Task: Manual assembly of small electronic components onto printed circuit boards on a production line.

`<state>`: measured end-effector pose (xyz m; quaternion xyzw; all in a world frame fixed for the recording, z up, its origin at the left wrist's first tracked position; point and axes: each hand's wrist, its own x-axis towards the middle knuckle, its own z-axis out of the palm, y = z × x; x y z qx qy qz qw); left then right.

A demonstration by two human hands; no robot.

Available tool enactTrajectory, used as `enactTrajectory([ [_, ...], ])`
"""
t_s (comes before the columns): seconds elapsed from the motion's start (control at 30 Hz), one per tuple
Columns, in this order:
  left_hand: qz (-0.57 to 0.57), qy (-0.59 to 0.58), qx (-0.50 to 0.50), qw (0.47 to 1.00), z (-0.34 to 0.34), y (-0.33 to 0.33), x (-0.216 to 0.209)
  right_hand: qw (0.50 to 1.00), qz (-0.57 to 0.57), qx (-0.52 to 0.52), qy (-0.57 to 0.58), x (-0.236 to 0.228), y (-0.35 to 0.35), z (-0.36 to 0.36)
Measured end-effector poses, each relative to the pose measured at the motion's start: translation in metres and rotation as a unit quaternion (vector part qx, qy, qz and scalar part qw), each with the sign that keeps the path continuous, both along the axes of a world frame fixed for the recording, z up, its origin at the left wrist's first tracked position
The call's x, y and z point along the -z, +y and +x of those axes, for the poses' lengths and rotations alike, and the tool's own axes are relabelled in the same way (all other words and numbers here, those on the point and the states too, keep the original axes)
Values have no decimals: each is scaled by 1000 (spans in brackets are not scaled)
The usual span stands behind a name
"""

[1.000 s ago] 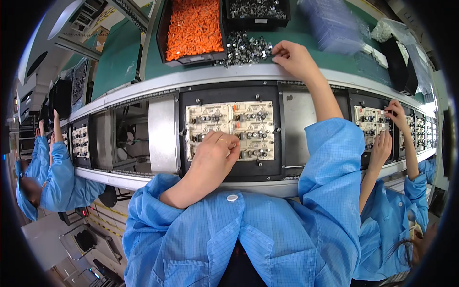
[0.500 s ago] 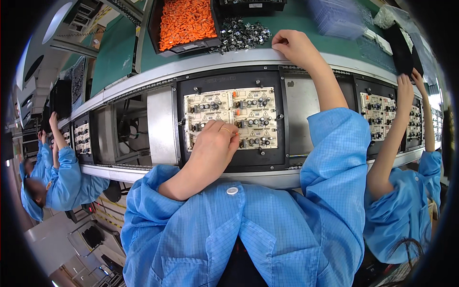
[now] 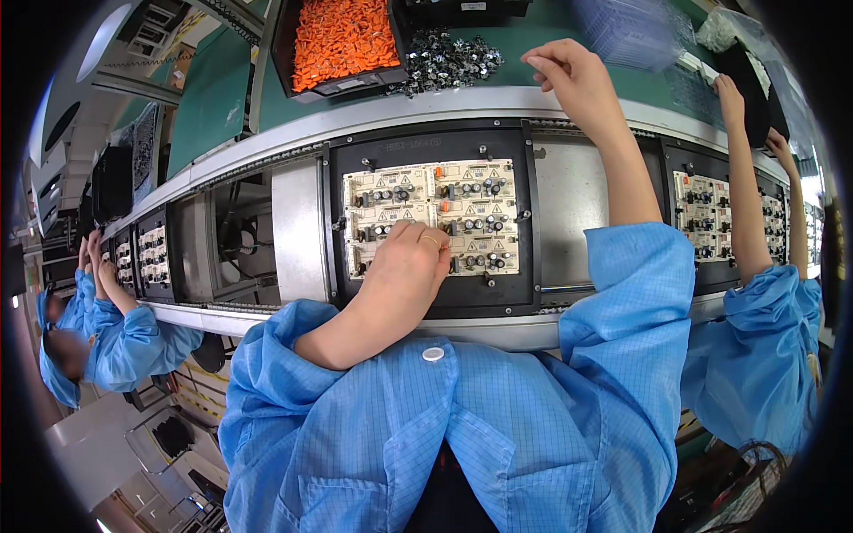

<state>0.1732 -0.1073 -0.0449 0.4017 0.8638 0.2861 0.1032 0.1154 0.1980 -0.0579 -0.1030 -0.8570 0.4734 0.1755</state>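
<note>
My left hand rests over the lower middle of a cream circuit board panel, its fingers pressed together and pointing down. Whatever its fingertips pinch is hidden behind the hand. The panel carries several round capacitors and two visible orange parts, and sits in a black frame. My right hand is raised above the green bench, thumb and forefinger brought close together; anything between them is too small to name. To its left lies a heap of small black and silver components.
A black bin of orange parts stands at the back. Clear plastic trays are at the back right. A metal rail runs between bench and conveyor. Co-workers in blue work at the left and right.
My right hand has lifted and shifted slightly right, away from the component heap. My left hand stays at the panel, shifted slightly right. The panel has slid a little right. The co-worker's hand at right reached farther back.
</note>
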Motion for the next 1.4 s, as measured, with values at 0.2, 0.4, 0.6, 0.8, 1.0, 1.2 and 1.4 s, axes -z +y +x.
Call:
enactTrajectory([
  [0.2,-5,17,6,1000,1,-1,2,997,-65,-23,21,-12,-7,23],
  [0.4,-28,43,23,998,3,0,4,993,-93,-43,64,-17,-16,49],
  [0.6,-12,45,21,999,-1,-1,4,990,-127,-54,-2,-16,-25,63],
  [0.8,48,44,-56,996,-61,-5,-29,970,-219,-106,3,-7,-32,81],
  [1.0,1,410,-154,899,-241,7,-10,988,-79,-130,-27,-10,-97,97],
  [1.2,18,333,-178,926,-272,25,1,969,180,-163,34,-16,-142,66],
  [1.4,54,284,-222,931,-271,21,0,938,288,-191,18,-8,-154,34],
])
